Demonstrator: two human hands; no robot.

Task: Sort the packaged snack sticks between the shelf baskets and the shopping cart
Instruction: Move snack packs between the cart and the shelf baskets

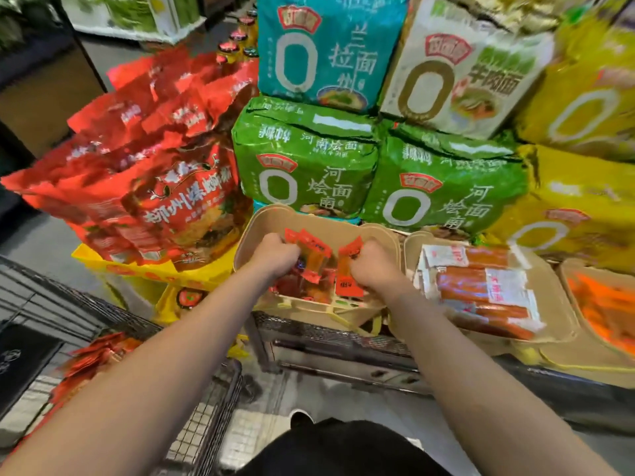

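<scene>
Snack sticks (314, 257) in red-and-orange wrappers stick up between the two hands, inside the tan shelf basket (378, 235) that both hands reach into. The left hand (275, 255) is curled into a fist around a bunch of these packets, whose red tops poke out just beyond its knuckles. The right hand (369, 266) is likewise closed, gripping another packet (348, 266) that stands upright against its inner side, a red tag hanging just below the wrist. More loose packets lie in the basket beneath both fists.

Both forearms stretch forward from the lower corners and converge on the basket, backs of the hands turned up, wrists roughly level with the near rim.

Beside the right hand, on its outer side, a second basket (563, 324) holds longer orange sausage packs (481, 286) with white labels. Below and outside the left forearm, the wire shopping cart (206, 417) carries a small pile of red packets (92, 362). Beyond the fingers, green noodle bags (309, 156) are stacked behind the basket, with red bags (137, 166) further out past the left hand.
</scene>
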